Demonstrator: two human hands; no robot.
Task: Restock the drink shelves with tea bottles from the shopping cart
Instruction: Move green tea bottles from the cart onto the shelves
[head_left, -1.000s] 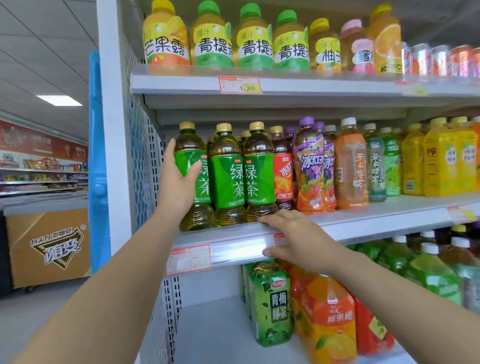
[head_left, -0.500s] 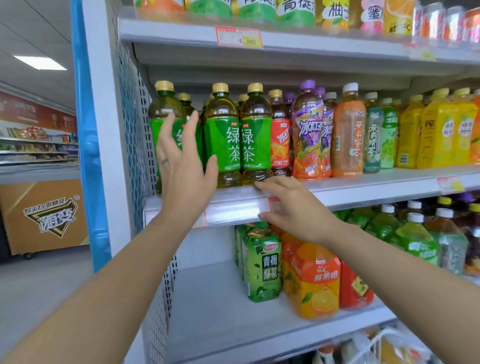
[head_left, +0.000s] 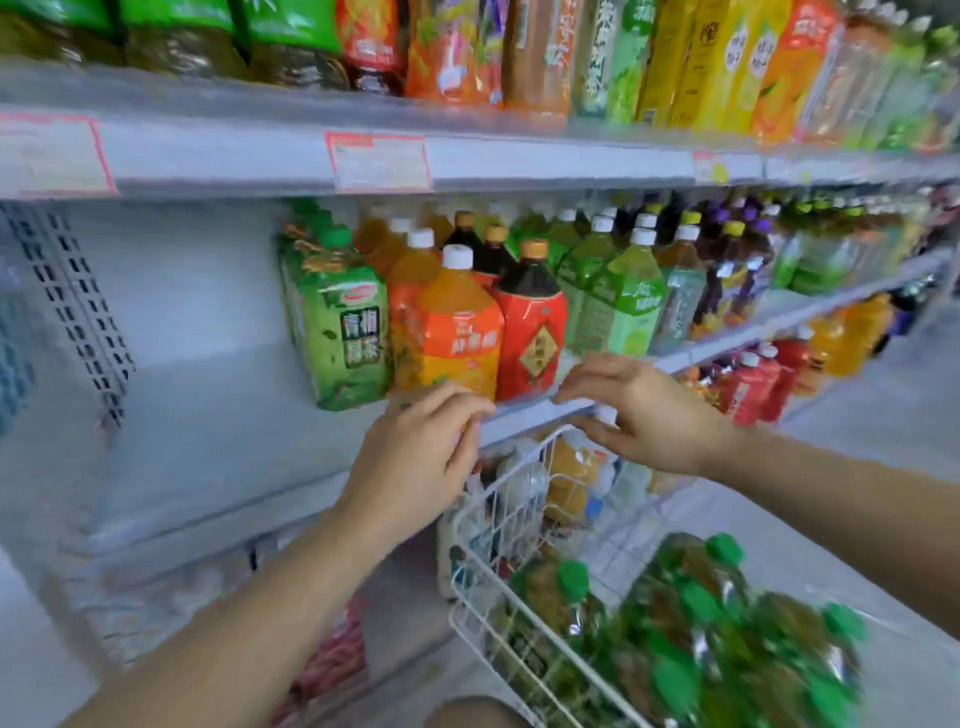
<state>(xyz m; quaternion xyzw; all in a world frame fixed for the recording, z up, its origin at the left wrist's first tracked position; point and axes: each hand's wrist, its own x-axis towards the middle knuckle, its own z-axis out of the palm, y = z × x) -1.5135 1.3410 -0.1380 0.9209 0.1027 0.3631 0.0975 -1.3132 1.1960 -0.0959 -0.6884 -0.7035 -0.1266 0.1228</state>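
Observation:
A white wire shopping cart (head_left: 483, 525) stands at the lower right, holding several green-capped tea bottles (head_left: 691, 639), blurred by motion. My left hand (head_left: 415, 457) hangs in the air before the lower shelf's front edge (head_left: 524, 413), fingers loosely curled and holding nothing. My right hand (head_left: 644, 410) hovers over the cart's far corner with loosely bent fingers, also holding nothing. The upper shelf (head_left: 249, 156) at the top carries green-labelled tea bottles (head_left: 291, 31), only their lower halves in view.
Large bottles stand on the lower shelf: a green pack (head_left: 343, 332), orange juice (head_left: 457, 332), a red-labelled dark tea (head_left: 530, 322), pale green bottles (head_left: 623, 306). The left part of that shelf (head_left: 208, 415) is bare. More shelves run off to the right.
The view has swung down from the upper shelf to the lower shelf and cart. Both hands have left the green tea bottles and shelf edge and dropped toward the cart.

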